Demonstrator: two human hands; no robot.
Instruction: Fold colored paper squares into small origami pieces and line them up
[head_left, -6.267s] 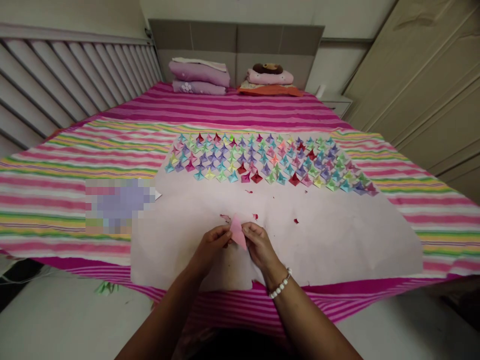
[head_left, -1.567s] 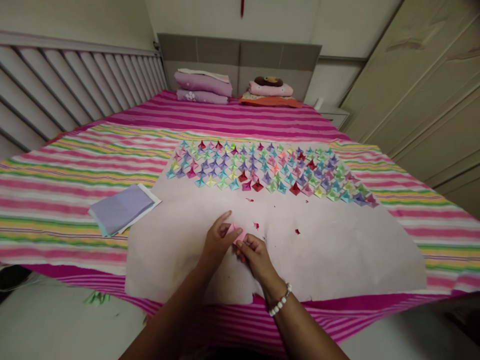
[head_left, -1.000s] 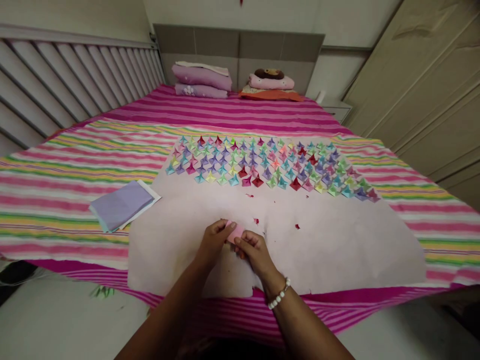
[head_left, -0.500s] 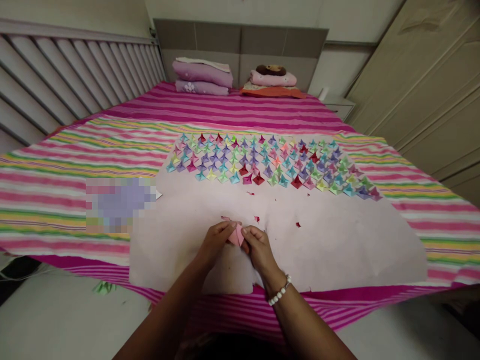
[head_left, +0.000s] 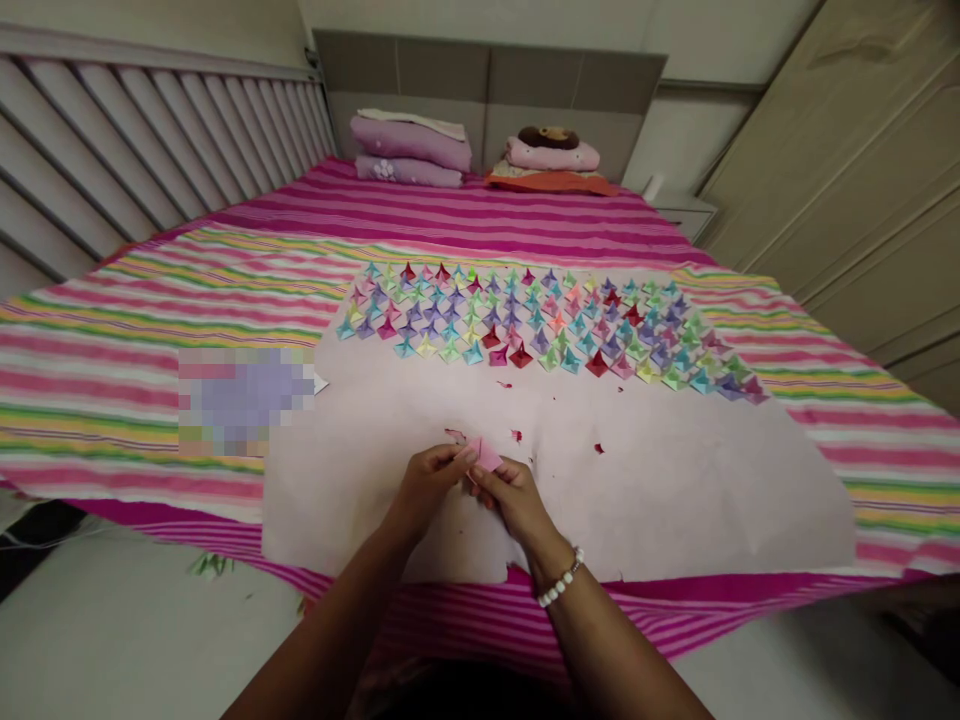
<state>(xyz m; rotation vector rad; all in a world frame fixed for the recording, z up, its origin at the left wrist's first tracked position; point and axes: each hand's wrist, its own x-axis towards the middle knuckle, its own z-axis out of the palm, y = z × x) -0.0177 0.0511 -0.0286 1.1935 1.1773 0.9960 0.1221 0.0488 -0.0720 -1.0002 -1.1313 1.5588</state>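
Observation:
A small folded piece of pink paper (head_left: pixel 486 455) is held between both hands, just above a large pale sheet (head_left: pixel 660 490) on the bed. My left hand (head_left: pixel 427 485) pinches its left side with thumb and finger. My right hand (head_left: pixel 514 495), below a white beaded bracelet wrist, grips its lower right part; some fingertips are hidden behind the paper. Beyond the hands, rows of small folded paper pieces (head_left: pixel 574 320) in many colours stand along the far part of the sheet. Torn dark red scraps (head_left: pixel 517 435) lie close to my fingers.
A striped cloth (head_left: pixel 135 400) covers the bed under the sheet. On the left is a blurred-out purple patch (head_left: pixel 247 395). Folded purple bedding (head_left: pixel 411 150) and a pink stack (head_left: pixel 553 155) sit at the headboard (head_left: pixel 570 80). Green paper (head_left: pixel 212 566) lies on the floor at lower left.
The pink paper has been turned in the fingers and now points up to the right. My right hand has shifted its grip to the paper's lower edge. The view has moved slightly.

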